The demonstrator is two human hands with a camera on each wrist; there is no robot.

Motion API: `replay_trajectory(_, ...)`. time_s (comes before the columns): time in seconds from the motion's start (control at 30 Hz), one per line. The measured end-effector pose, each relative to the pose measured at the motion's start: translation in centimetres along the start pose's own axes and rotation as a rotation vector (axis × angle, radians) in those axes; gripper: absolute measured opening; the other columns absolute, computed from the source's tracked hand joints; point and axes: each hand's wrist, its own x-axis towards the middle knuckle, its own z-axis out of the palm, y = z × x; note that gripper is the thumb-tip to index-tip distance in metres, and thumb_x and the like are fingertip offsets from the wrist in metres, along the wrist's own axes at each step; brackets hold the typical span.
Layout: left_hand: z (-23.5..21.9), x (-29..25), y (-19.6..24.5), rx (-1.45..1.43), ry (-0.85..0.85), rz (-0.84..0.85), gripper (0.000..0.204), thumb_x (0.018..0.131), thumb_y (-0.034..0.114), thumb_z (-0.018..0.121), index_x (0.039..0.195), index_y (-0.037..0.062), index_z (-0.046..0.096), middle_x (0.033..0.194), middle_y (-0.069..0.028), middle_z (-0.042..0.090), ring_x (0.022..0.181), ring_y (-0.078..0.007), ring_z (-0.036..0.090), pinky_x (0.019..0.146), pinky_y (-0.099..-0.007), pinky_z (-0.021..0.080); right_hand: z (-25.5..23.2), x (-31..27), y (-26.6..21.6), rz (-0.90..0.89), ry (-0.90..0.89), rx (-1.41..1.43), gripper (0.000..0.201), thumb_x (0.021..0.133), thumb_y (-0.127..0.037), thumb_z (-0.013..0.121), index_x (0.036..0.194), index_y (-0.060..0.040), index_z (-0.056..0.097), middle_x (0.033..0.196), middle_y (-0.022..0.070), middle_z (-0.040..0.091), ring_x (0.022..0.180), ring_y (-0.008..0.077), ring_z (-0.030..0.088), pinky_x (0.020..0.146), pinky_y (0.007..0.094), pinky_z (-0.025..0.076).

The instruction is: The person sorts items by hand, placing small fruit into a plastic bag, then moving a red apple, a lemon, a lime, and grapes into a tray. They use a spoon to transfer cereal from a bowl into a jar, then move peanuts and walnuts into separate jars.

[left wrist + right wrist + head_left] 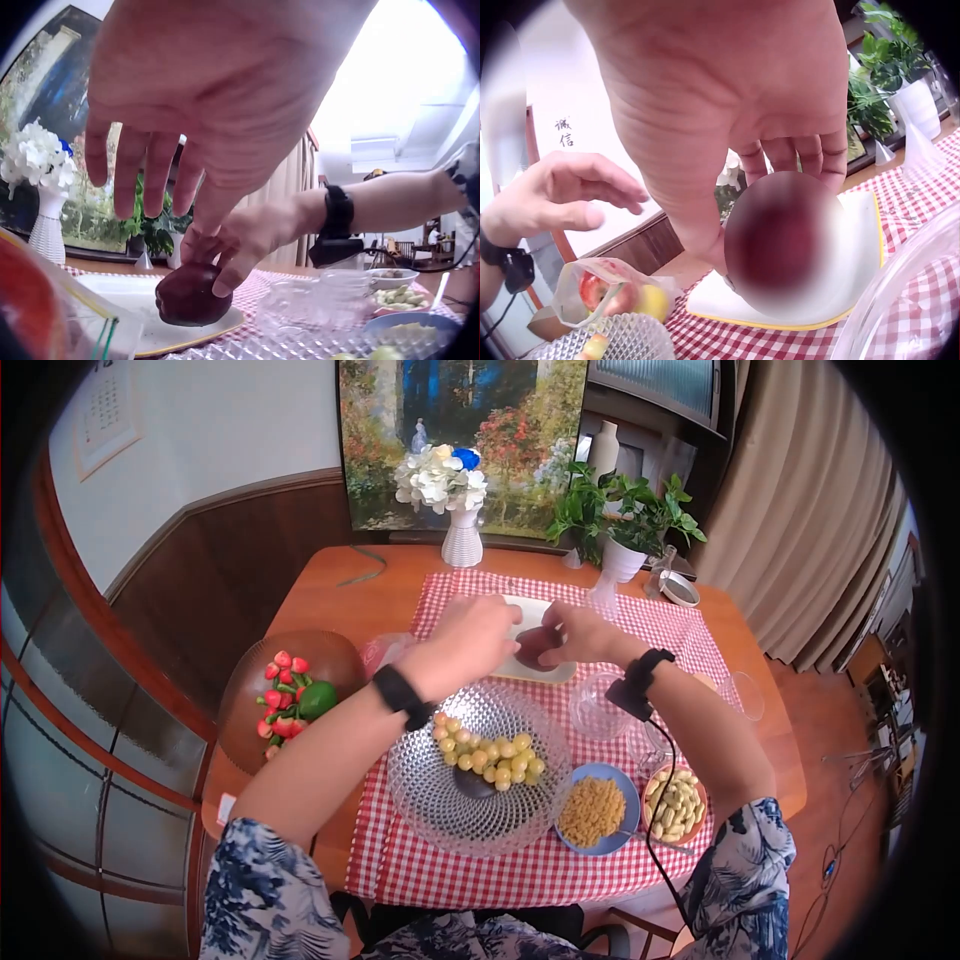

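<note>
A dark red apple-like fruit (538, 647) is pinched between the thumb and fingers of the right hand (590, 635), over a white plate with a yellow rim (528, 606). In the left wrist view the fruit (193, 295) is at the plate's edge, the right hand (251, 232) on its right side. The left hand (468, 645) hovers left of the fruit, holding nothing; its fingers hang relaxed in the left wrist view. The right wrist view shows the fruit (781, 244) blurred and close, and the left hand (566, 196) apart from it.
A clear glass bowl (420, 810) holds grapes and a dark fruit. Right of it are a blue plate of brown food (592, 815), a bowl of nuts (675, 807) and clear bowls (598, 706). A wooden bowl (240, 710) stands left; a bagged apple (607, 289) lies nearby; vases stand behind.
</note>
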Motion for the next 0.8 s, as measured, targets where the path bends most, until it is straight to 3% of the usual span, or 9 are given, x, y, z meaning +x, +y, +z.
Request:
replay_trajectory(0.07,3.1,2.9,-0.6,0.061,-0.245,-0.100,0.037,0.078,0.024,0.077,0.109,0.0064,0.068,0.102,-0.0143,0.070,0.099,-0.0331,0.066,0.089,-0.0480,0.049,0.4,0.8,0.5,0.047,-0.088,0.021,0.066,0.067,-0.037,0.085,0.118,-0.0027,0.061,0.109,0.0188,0.068,0.104,0.0334,0.066,0.092,0.0388,0.051)
replay_trajectory(0.13,5.6,4.4,-1.8,0.084,-0.307,-0.097,0.045,0.074,0.029,0.080,0.112,0.0089,0.067,0.102,-0.0115,0.071,0.100,-0.0308,0.067,0.091,-0.0499,0.046,0.9,1.8,1.5,0.018,-0.106,0.006,0.066,0.069,-0.039,0.083,0.121,-0.0031,0.062,0.112,0.0189,0.068,0.106,0.0333,0.065,0.095,0.0390,0.050)
replay_trajectory(0.2,6.9,5.6,-2.2,0.079,-0.513,-0.119,0.050,0.071,0.032,0.083,0.112,0.0100,0.065,0.100,-0.0098,0.072,0.100,-0.0304,0.067,0.093,-0.0500,0.043,1.6,2.7,2.9,0.048,-0.167,0.057,0.067,0.071,-0.040,0.081,0.124,-0.0038,0.062,0.117,0.0176,0.067,0.109,0.0327,0.065,0.096,0.0382,0.050)
replay_trajectory(0.33,7.9,5.6,-2.3,0.088,-0.464,-0.093,0.056,0.069,0.034,0.085,0.110,0.0041,0.061,0.097,-0.0147,0.072,0.100,-0.0316,0.067,0.092,-0.0504,0.043,1.0,2.2,3.3,-0.054,-0.251,0.022,0.070,0.075,-0.047,0.078,0.128,-0.0033,0.059,0.120,0.0168,0.067,0.110,0.0310,0.065,0.097,0.0375,0.050)
replay_trajectory(0.4,8.1,5.6,-2.5,0.054,-0.437,-0.083,0.055,0.072,0.034,0.084,0.110,0.0022,0.059,0.097,-0.0172,0.071,0.101,-0.0331,0.067,0.092,-0.0499,0.044,0.8,1.9,3.5,-0.023,-0.204,0.074,0.075,0.077,-0.049,0.077,0.130,-0.0019,0.055,0.119,0.0168,0.067,0.108,0.0313,0.065,0.096,0.0372,0.050)
replay_trajectory(0.47,8.1,6.2,-2.9,0.050,-0.518,-0.137,0.054,0.075,0.036,0.081,0.111,0.0020,0.058,0.099,-0.0177,0.071,0.102,-0.0342,0.067,0.090,-0.0477,0.047,0.4,2.5,3.9,0.075,-0.315,0.161,0.079,0.076,-0.049,0.078,0.132,-0.0007,0.051,0.120,0.0168,0.067,0.108,0.0320,0.066,0.096,0.0375,0.050)
replay_trajectory(0.6,7.2,6.6,-3.0,-0.018,-0.674,-0.149,0.058,0.078,0.042,0.078,0.111,-0.0013,0.057,0.107,-0.0221,0.069,0.103,-0.0366,0.066,0.092,-0.0457,0.049,0.3,2.9,4.8,0.051,-0.347,0.082,0.063,0.091,-0.051,0.061,0.132,-0.0036,0.058,0.124,0.0189,0.064,0.116,0.0342,0.061,0.100,0.0410,0.047)
replay_trajectory(0.73,8.1,5.7,-3.6,0.015,-0.558,-0.023,0.061,0.081,0.045,0.076,0.115,-0.0014,0.057,0.110,-0.0230,0.068,0.102,-0.0375,0.066,0.093,-0.0458,0.049,1.2,2.9,4.9,0.164,-0.354,0.095,0.066,0.089,-0.061,0.057,0.130,-0.0095,0.063,0.120,0.0182,0.066,0.116,0.0327,0.060,0.099,0.0402,0.047)
replay_trajectory(0.8,8.0,6.1,-3.3,0.028,-0.607,-0.156,0.065,0.080,0.048,0.076,0.122,0.0022,0.056,0.114,-0.0214,0.065,0.109,-0.0367,0.063,0.094,-0.0455,0.049,2.1,2.9,5.1,0.071,-0.143,0.056,0.063,0.088,-0.057,0.063,0.130,-0.0094,0.061,0.121,0.0162,0.066,0.117,0.0324,0.060,0.099,0.0405,0.047)
